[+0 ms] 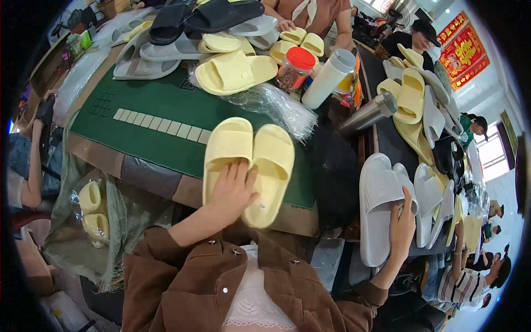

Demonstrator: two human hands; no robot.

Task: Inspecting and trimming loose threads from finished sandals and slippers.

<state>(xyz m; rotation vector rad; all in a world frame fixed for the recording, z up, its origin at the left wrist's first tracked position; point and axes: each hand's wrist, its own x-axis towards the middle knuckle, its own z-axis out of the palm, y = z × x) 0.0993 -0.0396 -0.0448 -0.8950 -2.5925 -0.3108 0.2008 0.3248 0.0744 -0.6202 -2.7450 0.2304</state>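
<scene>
A pair of pale yellow slide sandals [249, 157] lies side by side at the near edge of a green-topped table [149, 108]. My left hand [232, 191] rests flat on the heels of both, fingers spread. My right hand [402, 224] grips the near edge of a white ribbed slide sandal [379, 205] lying on a dark surface to the right.
More yellow, grey, white and black sandals are piled at the table's far side [182, 39] and along the right [412, 99]. A red-lidded jar [293, 66], a white bottle [329, 77], a steel flask [368, 113] and crumpled plastic wrap [276, 108] stand between. Other people work around.
</scene>
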